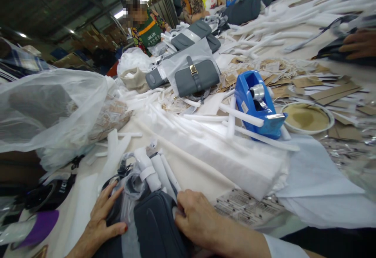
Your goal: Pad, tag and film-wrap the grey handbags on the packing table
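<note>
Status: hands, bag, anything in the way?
Left hand flat on dark grey bag. Right hand at its edge, grip unclear. Wrapped white straps, plastic film atop it.

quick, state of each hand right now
Left hand: open, fingers spread flat on the dark grey bag.
Right hand: fingers curled at the bag's edge; grip cannot be told.

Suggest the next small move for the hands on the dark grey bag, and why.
Probably the right hand should slide up and take hold of the white-wrapped handles: they stick out loose from the dark grey bag, its fingertips sit near their base, and the left hand lies flat, steadying the bag.
</note>
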The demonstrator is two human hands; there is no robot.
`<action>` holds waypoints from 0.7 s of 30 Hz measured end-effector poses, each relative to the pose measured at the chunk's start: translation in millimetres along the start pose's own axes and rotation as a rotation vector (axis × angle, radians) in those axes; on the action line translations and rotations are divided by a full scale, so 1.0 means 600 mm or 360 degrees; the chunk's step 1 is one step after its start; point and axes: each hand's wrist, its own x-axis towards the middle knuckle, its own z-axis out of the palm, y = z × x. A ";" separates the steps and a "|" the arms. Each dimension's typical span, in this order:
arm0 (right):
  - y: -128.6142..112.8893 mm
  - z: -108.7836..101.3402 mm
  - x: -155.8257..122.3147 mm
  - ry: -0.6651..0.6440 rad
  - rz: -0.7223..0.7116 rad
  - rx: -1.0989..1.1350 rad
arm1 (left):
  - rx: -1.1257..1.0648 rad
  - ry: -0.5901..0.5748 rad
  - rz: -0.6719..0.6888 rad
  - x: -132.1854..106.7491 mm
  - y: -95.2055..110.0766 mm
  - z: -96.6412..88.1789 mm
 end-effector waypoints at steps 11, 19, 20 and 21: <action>0.002 -0.004 -0.014 0.0158 -0.0111 0.0142 | -0.0052 0.0029 -0.0096 -0.008 -0.018 0.011; -0.031 -0.021 -0.001 0.0021 -0.0073 0.0076 | 0.0008 0.0043 -0.0080 -0.007 -0.015 0.013; -0.025 -0.022 -0.008 0.0032 -0.0171 0.0112 | 0.0008 0.0030 -0.0084 -0.007 -0.015 0.012; -0.018 -0.022 -0.013 0.0041 -0.0251 0.0177 | 0.0006 0.0013 -0.0082 -0.008 -0.015 0.010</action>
